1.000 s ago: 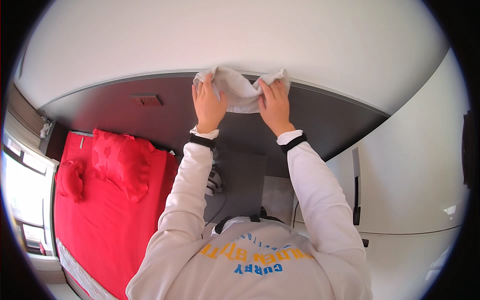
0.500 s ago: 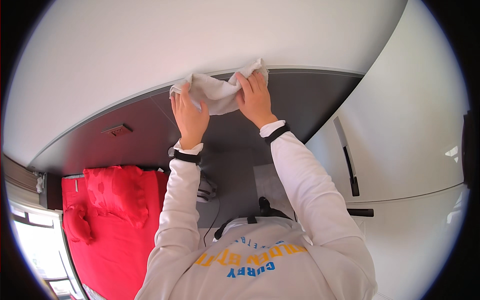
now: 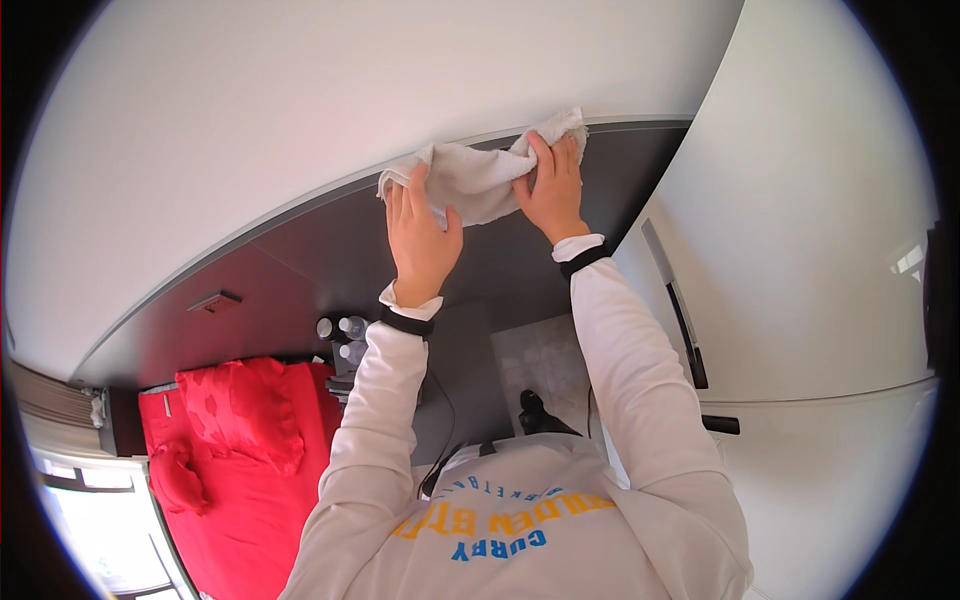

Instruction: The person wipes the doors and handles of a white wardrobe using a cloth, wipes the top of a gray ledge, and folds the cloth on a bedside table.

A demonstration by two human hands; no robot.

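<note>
A crumpled off-white cloth [image 3: 477, 185] lies along the upper edge of a dark grey headboard-like panel [image 3: 335, 245], where it meets the white wall. My left hand [image 3: 422, 242] holds the cloth's left end, fingers pressed onto it and thumb towards its lower edge. At the raised right end, my right hand [image 3: 556, 195] keeps its fingers on the cloth and its thumb by the lower fold. Between the two hands the cloth sags a little. The fingertips are partly sunk in its folds, and its back side is hidden.
A glossy white cabinet [image 3: 800, 250] with long dark handles [image 3: 685, 320] stands at the right. Several bottles [image 3: 352, 327] are grouped beside my left forearm. At lower left is a bed with red bedding [image 3: 255, 520], below a socket plate [image 3: 214, 301] on the panel.
Both hands and the cloth have shifted right along the panel's upper edge, closer to the white cabinet. Bottles have come into view beside my left forearm.
</note>
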